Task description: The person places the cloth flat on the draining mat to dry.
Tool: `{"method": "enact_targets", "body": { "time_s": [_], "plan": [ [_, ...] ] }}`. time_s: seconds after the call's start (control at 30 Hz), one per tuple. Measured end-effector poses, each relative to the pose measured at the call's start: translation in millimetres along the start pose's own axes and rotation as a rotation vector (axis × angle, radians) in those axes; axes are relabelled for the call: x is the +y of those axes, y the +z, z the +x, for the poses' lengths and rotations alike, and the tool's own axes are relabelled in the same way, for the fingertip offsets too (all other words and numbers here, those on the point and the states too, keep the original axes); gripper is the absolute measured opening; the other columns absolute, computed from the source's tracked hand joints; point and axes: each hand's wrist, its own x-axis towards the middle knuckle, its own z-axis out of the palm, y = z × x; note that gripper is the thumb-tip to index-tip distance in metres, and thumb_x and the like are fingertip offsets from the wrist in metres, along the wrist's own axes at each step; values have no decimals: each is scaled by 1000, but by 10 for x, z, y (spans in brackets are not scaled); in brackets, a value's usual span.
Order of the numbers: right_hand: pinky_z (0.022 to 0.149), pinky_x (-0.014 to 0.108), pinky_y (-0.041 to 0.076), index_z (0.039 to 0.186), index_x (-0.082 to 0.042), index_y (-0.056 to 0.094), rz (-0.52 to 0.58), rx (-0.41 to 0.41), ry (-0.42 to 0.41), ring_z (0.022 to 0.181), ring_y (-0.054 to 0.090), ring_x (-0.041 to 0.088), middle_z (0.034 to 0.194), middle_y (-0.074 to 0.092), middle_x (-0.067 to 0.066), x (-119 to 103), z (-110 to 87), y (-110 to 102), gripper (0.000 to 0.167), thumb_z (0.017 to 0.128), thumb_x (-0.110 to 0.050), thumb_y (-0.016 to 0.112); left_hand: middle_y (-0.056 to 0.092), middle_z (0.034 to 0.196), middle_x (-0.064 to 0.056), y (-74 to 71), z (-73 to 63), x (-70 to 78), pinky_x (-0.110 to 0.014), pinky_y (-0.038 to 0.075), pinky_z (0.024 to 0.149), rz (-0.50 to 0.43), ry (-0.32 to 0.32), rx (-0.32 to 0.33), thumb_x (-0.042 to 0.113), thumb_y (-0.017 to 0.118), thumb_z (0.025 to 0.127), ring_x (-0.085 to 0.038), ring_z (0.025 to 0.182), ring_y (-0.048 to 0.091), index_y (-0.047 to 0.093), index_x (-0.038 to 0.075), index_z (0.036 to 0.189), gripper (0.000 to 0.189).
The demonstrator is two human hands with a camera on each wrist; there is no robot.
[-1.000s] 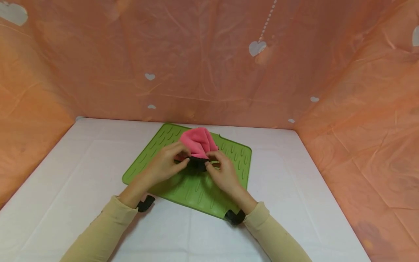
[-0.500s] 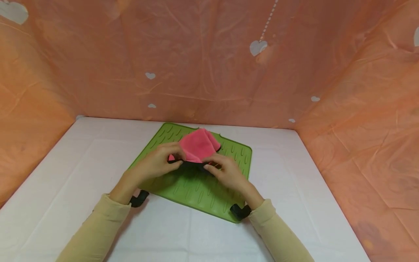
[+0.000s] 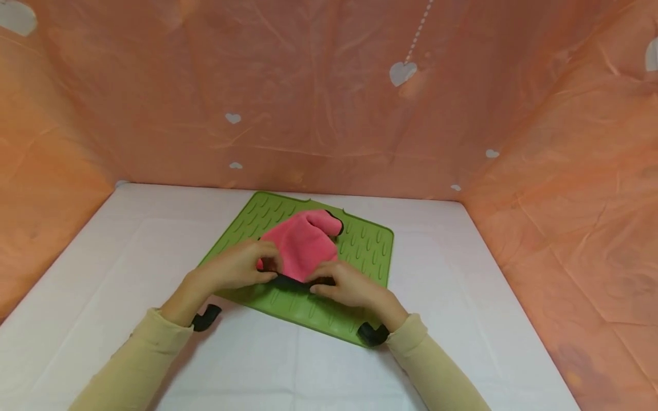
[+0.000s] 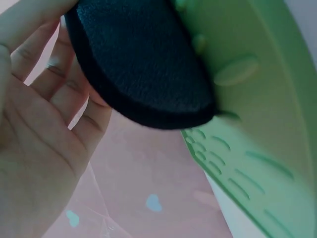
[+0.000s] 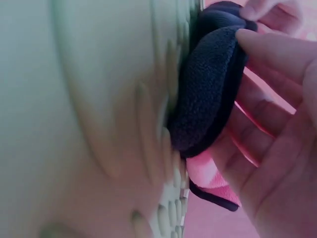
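Note:
A pink cloth with black edging lies bunched over a green ridged mat in the head view. My left hand pinches the near edge at its left, between thumb and fingers. My right hand pinches that same edge farther right. The cloth's dark underside shows in the left wrist view, curving down close over the mat. In the right wrist view the dark fold hangs from the thumb and fingertips, with some pink behind it. The far corner of the cloth curls up.
The mat lies at an angle on a white-covered table. An orange sheet with pale hearts walls off the back and both sides. Small black pieces sit by each wrist.
Both hands have drawn the cloth's near edge toward the person and lower over the mat. They have moved farther apart, and more of the pink side lies spread out.

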Motion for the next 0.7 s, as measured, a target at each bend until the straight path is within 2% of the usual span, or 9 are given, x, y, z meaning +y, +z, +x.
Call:
{"method": "enact_targets", "body": {
  "time_s": [0.13, 0.23, 0.33, 0.4, 0.5, 0.6, 0.7],
  "plan": [
    [91, 30, 55, 119, -6, 75, 90, 79, 41, 104, 66, 15, 113, 73, 3, 1, -45, -93, 20, 100, -10, 70, 65, 91, 14, -5, -46, -18, -28, 56, 76, -23, 4, -8, 8, 81, 91, -6, 83, 61, 73, 21, 96, 16],
    [87, 33, 57, 118, -4, 74, 125, 158, 52, 101, 66, 18, 112, 72, 6, 29, -76, -182, 20, 100, -9, 69, 67, 95, 11, -30, -113, -34, -29, 56, 77, -53, -3, 12, 7, 78, 93, -7, 86, 62, 73, 16, 101, 13],
    [84, 37, 58, 117, -2, 73, 133, 230, 71, 99, 67, 22, 110, 71, 9, 83, -114, -265, 19, 99, -5, 69, 67, 95, 8, -49, -194, -66, -28, 54, 73, -57, -51, 45, 6, 76, 95, -11, 85, 61, 73, 11, 106, 13],
    [84, 38, 59, 116, -3, 74, 129, 261, 112, 100, 69, 24, 111, 72, 9, 130, -145, -310, 19, 98, -5, 70, 66, 93, 8, -52, -238, -99, -28, 52, 70, -21, -94, 77, 8, 75, 96, -11, 83, 59, 72, 10, 108, 13],
    [82, 36, 59, 115, -4, 75, 104, 279, 188, 98, 71, 24, 110, 74, 8, 219, -188, -347, 18, 97, -7, 71, 65, 92, 7, -42, -287, -148, -28, 50, 65, 52, -146, 130, 11, 75, 96, -11, 78, 57, 72, 10, 110, 14],
    [78, 32, 59, 113, -2, 76, 78, 265, 245, 93, 73, 23, 107, 75, 7, 301, -205, -368, 18, 97, -10, 72, 65, 93, 5, -35, -320, -205, -28, 50, 63, 126, -171, 178, 13, 76, 95, -8, 74, 56, 72, 8, 110, 16],
    [75, 30, 58, 112, 0, 75, 70, 235, 267, 86, 72, 20, 101, 76, 8, 342, -201, -369, 19, 97, -10, 72, 64, 94, 3, -26, -351, -246, -29, 50, 62, 162, -202, 191, 16, 77, 94, -8, 72, 56, 71, 7, 111, 19]
  ]
}}
